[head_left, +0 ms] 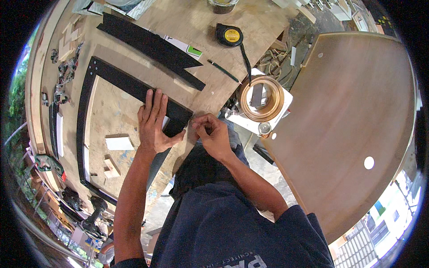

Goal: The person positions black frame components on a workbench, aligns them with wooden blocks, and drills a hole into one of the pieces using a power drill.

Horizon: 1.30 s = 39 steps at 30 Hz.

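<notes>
A black four-sided frame (125, 82) lies on the plywood workbench (187, 27). My left hand (154, 123) rests on its near right corner, fingers stretched across the black bar and thumb out to the side. Just past that corner, my right hand (212, 135) has its fingertips pinched together; whatever they hold, if anything, is too small to make out. Small pale screw heads or dots show at the frame's far left corner. Inside the frame lie a white block (119, 143) and a small wooden offcut (111, 167).
Beyond the frame lie a notched black strip (147, 48), a pencil (224, 71) and a black tape measure (229, 35) with a yellow centre. Rolls of brown edging (262, 99) sit on a white stand to the right. A large curved brown panel (348, 125) fills the right side.
</notes>
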{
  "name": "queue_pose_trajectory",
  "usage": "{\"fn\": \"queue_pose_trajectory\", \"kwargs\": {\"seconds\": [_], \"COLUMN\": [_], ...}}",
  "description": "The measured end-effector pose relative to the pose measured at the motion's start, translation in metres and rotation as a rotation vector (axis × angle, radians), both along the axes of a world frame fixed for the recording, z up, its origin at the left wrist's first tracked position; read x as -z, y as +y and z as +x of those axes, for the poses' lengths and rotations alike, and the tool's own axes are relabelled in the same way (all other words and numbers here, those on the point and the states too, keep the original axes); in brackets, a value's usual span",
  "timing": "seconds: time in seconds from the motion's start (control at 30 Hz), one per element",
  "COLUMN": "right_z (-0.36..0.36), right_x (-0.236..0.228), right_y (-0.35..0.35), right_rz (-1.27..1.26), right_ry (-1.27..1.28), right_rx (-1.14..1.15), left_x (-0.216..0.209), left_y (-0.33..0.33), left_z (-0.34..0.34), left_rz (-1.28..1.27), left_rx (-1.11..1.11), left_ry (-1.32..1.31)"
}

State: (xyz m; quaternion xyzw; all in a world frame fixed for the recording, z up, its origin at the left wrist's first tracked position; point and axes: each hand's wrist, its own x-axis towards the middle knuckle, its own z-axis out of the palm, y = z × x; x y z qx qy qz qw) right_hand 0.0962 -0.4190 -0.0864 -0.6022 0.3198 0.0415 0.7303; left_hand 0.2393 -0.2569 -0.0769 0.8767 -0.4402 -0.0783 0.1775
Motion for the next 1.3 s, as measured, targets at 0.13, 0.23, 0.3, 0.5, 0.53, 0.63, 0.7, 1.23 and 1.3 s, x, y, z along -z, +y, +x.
{"fn": "queue_pose_trajectory", "kwargs": {"seconds": [0.13,0.23,0.3,0.5,0.53,0.63,0.7,1.23,1.3], "right_z": [0.002,0.002,-0.001,-0.024,-0.029,-0.031,-0.028,0.006,0.015], "right_x": [-0.012,-0.014,-0.009,-0.014,-0.009,-0.017,-0.025,-0.032,-0.046], "right_y": [-0.005,-0.007,-0.011,-0.038,-0.046,-0.062,-0.075,-0.098,-0.093], "right_rz": [-0.134,-0.247,-0.308,-0.368,-0.349,-0.363,-0.389,-0.631,-0.578], "right_ry": [-0.043,-0.042,-0.051,0.037,0.079,-0.007,-0.015,-0.255,-0.351], "right_rx": [-0.031,-0.136,-0.167,-0.102,-0.107,-0.053,-0.069,-0.420,-0.499], "left_x": [-0.001,-0.001,0.000,0.001,0.001,-0.003,-0.001,-0.014,-0.021], "left_y": [0.003,0.003,0.004,0.007,0.005,0.005,0.006,0.011,0.008], "left_z": [-0.001,-0.002,-0.002,-0.003,-0.003,-0.002,-0.003,-0.016,-0.016], "left_rz": [0.027,0.049,0.051,0.074,0.090,0.097,0.149,-0.019,0.039], "left_rx": [-0.003,-0.016,-0.011,-0.028,-0.015,-0.059,-0.048,-0.039,-0.071], "left_ry": [-0.007,0.009,0.004,-0.016,0.011,-0.012,0.026,0.072,0.067]}}
